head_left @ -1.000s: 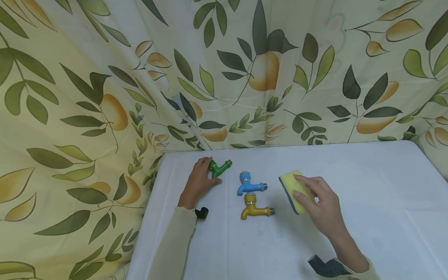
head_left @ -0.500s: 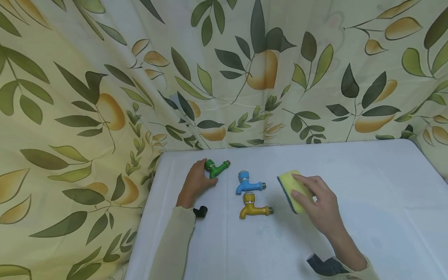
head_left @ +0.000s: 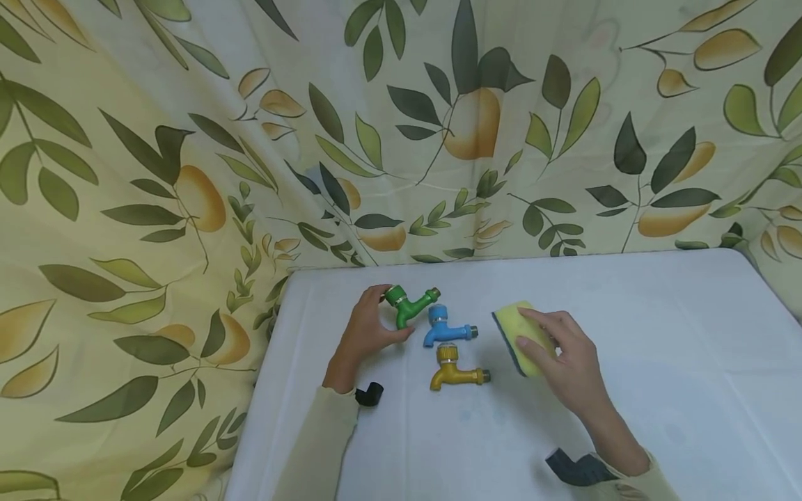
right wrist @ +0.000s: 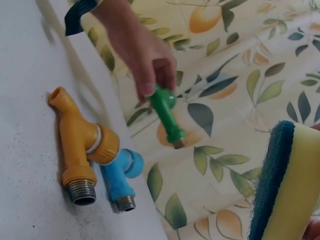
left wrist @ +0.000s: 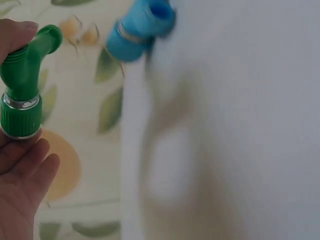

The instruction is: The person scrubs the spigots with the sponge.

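Observation:
Between its thumb and fingers, my left hand (head_left: 367, 332) pinches the green tap (head_left: 410, 306), held at the knob end and the spout; in the left wrist view the green tap (left wrist: 22, 82) is off the table. My right hand (head_left: 573, 362) grips a yellow sponge (head_left: 525, 334) with a dark scouring side, raised above the table. Just right of and below the green tap lies the blue tap (head_left: 447, 330). Nearer the front is the yellow tap (head_left: 459, 376), its threaded end pointing right.
A white cloth covers the table (head_left: 664, 313). Behind it and to the left hangs a curtain (head_left: 250, 209) patterned with leaves and fruit. Dark specks dot the cloth beside the yellow tap in the right wrist view. Black pieces (head_left: 370, 394) sit at both wrists.
The green tap has come up off the table in my left hand and shifted right, towards the blue tap. My right hand and the sponge have moved slightly left.

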`<state>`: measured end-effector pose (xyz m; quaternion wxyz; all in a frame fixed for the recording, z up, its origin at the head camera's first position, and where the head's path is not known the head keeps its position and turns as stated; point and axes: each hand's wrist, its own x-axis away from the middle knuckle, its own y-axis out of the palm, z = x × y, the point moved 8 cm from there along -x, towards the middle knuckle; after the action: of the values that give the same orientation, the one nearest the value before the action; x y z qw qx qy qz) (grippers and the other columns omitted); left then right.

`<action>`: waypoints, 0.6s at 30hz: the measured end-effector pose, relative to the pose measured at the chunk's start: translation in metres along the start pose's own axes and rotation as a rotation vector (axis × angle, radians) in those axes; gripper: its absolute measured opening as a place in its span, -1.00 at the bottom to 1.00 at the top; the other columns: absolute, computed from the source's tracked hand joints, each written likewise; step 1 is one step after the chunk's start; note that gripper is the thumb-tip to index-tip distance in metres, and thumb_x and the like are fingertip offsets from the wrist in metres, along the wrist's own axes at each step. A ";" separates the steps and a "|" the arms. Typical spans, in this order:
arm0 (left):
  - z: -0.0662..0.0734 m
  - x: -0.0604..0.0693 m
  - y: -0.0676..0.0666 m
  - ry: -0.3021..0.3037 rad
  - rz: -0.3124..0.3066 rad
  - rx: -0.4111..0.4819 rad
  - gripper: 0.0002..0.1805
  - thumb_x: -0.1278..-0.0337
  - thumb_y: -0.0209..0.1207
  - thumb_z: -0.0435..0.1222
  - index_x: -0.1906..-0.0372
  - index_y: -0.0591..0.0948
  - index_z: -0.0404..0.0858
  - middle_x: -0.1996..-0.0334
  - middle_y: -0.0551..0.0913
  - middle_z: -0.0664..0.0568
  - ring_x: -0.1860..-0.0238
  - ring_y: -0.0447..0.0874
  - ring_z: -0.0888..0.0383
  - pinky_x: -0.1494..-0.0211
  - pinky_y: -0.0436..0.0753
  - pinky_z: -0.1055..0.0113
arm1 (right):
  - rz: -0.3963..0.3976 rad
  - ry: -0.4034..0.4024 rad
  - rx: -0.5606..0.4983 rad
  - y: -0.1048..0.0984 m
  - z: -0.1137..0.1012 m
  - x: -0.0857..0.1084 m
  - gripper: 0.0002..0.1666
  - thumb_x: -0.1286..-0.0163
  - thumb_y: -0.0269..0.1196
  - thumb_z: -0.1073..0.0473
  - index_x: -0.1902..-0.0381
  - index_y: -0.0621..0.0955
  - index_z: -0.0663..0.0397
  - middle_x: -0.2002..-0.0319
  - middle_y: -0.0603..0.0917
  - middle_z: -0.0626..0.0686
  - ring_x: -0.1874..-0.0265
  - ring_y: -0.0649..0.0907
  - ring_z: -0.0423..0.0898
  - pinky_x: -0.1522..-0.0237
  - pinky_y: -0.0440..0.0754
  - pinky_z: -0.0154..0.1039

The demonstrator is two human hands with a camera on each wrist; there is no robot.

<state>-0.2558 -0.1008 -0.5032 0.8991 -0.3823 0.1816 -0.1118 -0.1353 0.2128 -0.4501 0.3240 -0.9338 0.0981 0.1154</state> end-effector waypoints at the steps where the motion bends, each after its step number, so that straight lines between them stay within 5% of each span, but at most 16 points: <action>1: 0.009 0.001 0.001 0.034 0.000 0.001 -0.02 0.20 0.61 -0.03 -0.37 0.40 -0.26 -0.28 0.51 -0.07 -0.28 0.54 -0.02 -0.35 0.60 0.02 | -0.007 -0.003 0.017 0.002 0.000 -0.002 -0.49 -0.37 0.39 0.08 -0.27 0.64 -0.14 0.08 0.56 -0.05 0.20 0.44 -0.24 0.31 0.47 -0.42; 10: 0.078 0.016 0.015 0.277 0.008 -0.042 0.07 0.30 0.66 -0.04 -0.39 0.38 -0.25 -0.31 0.50 -0.05 -0.36 0.48 0.05 -0.42 0.55 0.16 | 0.020 -0.100 0.113 0.022 -0.014 -0.011 -0.43 -0.45 0.31 0.05 -0.39 0.53 -0.09 -0.07 0.50 0.15 0.08 0.46 -0.01 0.25 0.47 -0.15; 15: 0.096 0.017 0.020 0.310 0.043 -0.042 0.08 0.34 0.68 -0.07 -0.39 0.38 -0.26 -0.32 0.49 -0.05 -0.35 0.48 0.07 -0.42 0.55 0.22 | 0.047 -0.283 0.233 0.035 -0.032 -0.005 -0.45 -0.40 0.32 0.03 -0.33 0.58 -0.09 -0.05 0.56 0.25 0.10 0.53 0.16 0.26 0.47 0.02; 18: 0.105 0.018 0.023 0.321 0.038 0.036 0.05 0.28 0.65 -0.15 -0.41 0.36 -0.27 -0.32 0.47 -0.07 -0.27 0.54 0.07 -0.33 0.63 0.22 | 0.128 -0.338 0.303 0.029 -0.036 -0.003 -0.46 -0.33 0.34 0.03 -0.26 0.63 -0.08 -0.03 0.61 0.29 0.14 0.57 0.23 0.31 0.47 0.11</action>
<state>-0.1953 -0.0235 -0.4568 0.8671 -0.3400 0.3281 -0.1576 -0.1404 0.1681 -0.4392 0.4644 -0.8338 0.1176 0.2743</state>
